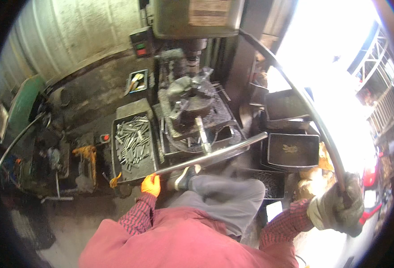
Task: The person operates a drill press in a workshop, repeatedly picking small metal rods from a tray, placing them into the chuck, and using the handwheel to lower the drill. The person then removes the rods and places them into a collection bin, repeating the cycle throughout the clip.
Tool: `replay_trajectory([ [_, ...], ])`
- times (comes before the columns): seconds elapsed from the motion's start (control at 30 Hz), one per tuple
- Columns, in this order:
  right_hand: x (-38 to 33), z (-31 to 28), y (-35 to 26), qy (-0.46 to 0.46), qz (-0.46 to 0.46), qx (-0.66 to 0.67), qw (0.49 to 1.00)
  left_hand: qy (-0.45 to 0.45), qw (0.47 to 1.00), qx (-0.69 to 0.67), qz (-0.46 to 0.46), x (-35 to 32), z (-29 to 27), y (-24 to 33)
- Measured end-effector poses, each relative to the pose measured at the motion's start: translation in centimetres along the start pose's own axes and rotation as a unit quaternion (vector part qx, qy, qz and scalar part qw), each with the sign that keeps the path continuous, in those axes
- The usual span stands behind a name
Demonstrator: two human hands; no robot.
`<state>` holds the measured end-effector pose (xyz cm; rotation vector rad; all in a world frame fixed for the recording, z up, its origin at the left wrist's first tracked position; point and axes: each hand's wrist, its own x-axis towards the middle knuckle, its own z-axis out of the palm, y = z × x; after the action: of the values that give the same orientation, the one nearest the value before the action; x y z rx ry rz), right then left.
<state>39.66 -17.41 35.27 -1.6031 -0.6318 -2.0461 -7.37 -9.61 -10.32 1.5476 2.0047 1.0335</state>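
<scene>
My left hand point(151, 184), in an orange glove, is closed round the near-left end of a long bright metal bar point(210, 156). The bar crosses in front of the drill press point(191, 64) and meets a short shiny shaft point(203, 134) coming out from its work table point(210, 117). At the far right my right hand point(342, 207), in a grey work glove, grips the lower end of a long lever point(311, 109). That lever runs up to the drill press head point(197, 20) and looks bent by the lens. Metal shavings cover the work table and hide what lies under the drill.
Left of the press stands a tray point(113, 154) of short metal pieces point(133, 140). Dark bins point(293, 166) are stacked to the right, and a lower bin point(270, 184) holds small parts. A switch box point(140, 44) hangs behind. Tools and a green machine point(27, 100) stand at left.
</scene>
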Motion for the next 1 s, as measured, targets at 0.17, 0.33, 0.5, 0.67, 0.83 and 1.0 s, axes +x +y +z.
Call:
replay_trajectory([
  [0.17,1.7,0.0,-0.5,0.028,-0.054,-0.068,0.996,-0.003,1.000,-0.015,0.024,0.2,-0.2,-0.3],
  [0.33,2.8,-0.1,-1.3,0.018,-0.012,0.001,1.000,0.030,0.996,-0.080,-0.002,0.2,1.1,-2.5],
  [0.5,2.6,-0.2,-0.6,0.000,0.001,-0.010,1.000,0.020,0.990,-0.138,-0.009,0.7,2.2,-4.2],
  [0.67,0.0,1.2,2.8,0.039,0.148,0.239,0.959,0.027,0.997,-0.070,-0.007,0.4,1.4,-2.8],
  [0.83,-2.3,4.3,6.4,0.087,0.497,0.807,0.307,-0.014,0.999,-0.024,-0.033,-0.2,-0.4,-0.5],
  [1.0,-0.9,5.0,6.9,-0.010,0.382,0.786,0.485,-0.005,1.000,-0.008,-0.019,-0.1,-0.8,0.1],
])
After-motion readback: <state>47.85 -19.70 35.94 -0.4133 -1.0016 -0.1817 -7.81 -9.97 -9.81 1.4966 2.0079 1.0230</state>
